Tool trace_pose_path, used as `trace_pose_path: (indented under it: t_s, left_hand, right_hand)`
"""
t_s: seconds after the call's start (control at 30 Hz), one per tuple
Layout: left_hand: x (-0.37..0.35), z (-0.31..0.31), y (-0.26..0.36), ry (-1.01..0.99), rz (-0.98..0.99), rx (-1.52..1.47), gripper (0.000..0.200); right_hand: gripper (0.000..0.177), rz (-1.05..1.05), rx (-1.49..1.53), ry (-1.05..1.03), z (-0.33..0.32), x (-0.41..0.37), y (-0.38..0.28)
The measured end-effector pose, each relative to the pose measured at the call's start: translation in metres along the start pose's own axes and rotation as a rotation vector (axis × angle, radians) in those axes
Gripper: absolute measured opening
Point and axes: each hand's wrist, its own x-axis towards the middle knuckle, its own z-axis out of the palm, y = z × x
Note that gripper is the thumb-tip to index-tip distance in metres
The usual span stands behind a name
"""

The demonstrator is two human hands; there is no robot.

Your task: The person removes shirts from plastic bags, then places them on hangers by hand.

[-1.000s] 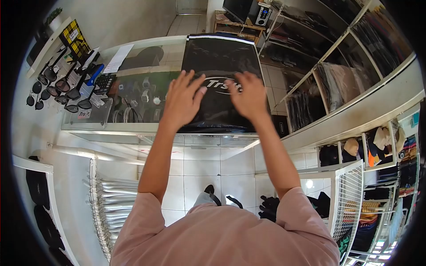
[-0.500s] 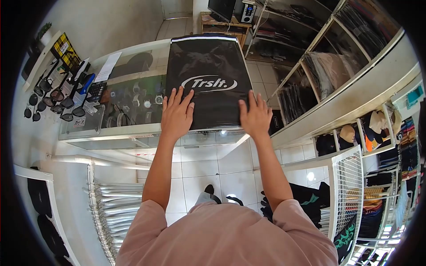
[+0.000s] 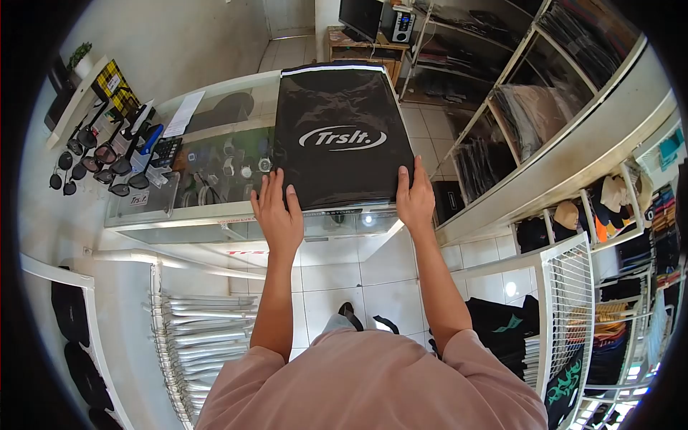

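Observation:
A black plastic mailer bag with a white "Trslt." logo lies flat on the glass display counter. A white strip runs along its far edge. My left hand rests at the bag's near left corner, palm down with the fingers apart. At the near right corner is my right hand, its fingers extended along the bag's side edge. Neither hand is closed on anything.
Sunglasses hang on a rack at the counter's left end, near a calculator and a paper sheet. Watches show under the glass. Clothing shelves stand on the right, a monitor behind.
Both hands have drawn back toward the bag's near corners; the left has slid off the bag's surface to its edge. The whole view has shifted slightly.

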Motion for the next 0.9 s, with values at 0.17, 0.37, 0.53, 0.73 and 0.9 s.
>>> trace_pose_path:
  t_s: [0.17, 0.37, 0.53, 0.73, 0.9]
  left_hand:
    - [-0.004, -0.002, -0.001, 0.02, 0.063, 0.072, 0.04]
    - [-0.026, -0.017, 0.064, 0.152, 0.169, -0.073, 0.038]
    - [-0.082, 0.012, 0.135, -0.184, 0.262, -0.409, 0.029]
    - [-0.18, 0.057, 0.232, -0.72, 0.45, -0.719, 0.018]
    - [-0.269, 0.059, 0.334, -1.021, 0.687, -0.815, 0.019]
  right_hand:
    - [0.063, 0.028, 0.041, -0.012, -0.004, -0.004, 0.002]
    - [0.058, -0.007, 0.184, 0.121, -0.054, -0.048, 0.015]
    - [0.052, 0.222, 0.196, 0.184, -0.137, -0.125, 0.067]
    - [0.042, 0.494, 0.06, 0.395, -0.265, -0.244, 0.122]
    - [0.035, 0.645, 0.051, 0.685, -0.364, -0.349, 0.149]
